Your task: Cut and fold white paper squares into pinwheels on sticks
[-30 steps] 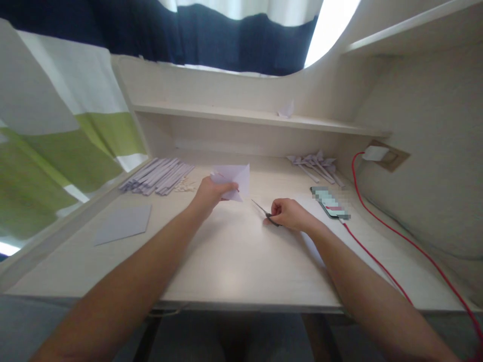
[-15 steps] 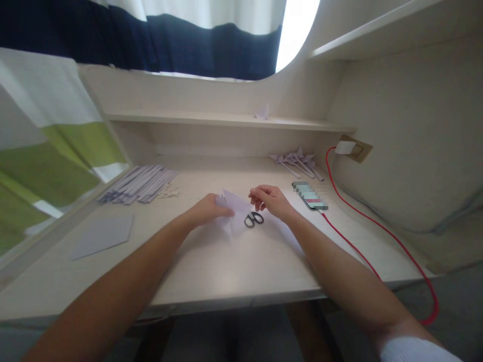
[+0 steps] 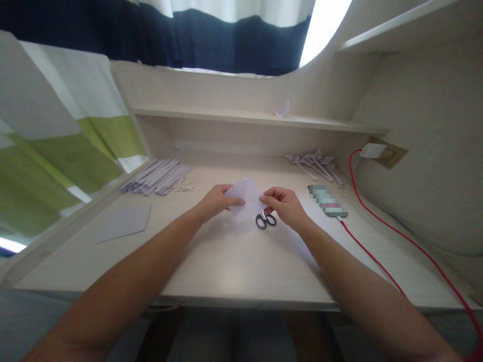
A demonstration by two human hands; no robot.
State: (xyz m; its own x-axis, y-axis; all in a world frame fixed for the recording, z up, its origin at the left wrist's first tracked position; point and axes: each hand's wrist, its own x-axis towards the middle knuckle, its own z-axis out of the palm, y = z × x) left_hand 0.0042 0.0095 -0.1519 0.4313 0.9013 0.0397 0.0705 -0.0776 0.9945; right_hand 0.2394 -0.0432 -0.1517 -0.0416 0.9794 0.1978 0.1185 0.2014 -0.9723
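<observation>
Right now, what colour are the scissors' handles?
Black, on the scissors lying below the paper; head view.

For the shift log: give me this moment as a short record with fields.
Left hand: left hand pinches the left edge of the folded paper
Right hand: right hand pinches the paper's right edge
Scissors: small black-handled scissors lie on the desk just below the paper, untouched
Left of hands: flat paper sheet; pile of paper strips
Right of hands: phone on a red cable; folded paper pieces
</observation>
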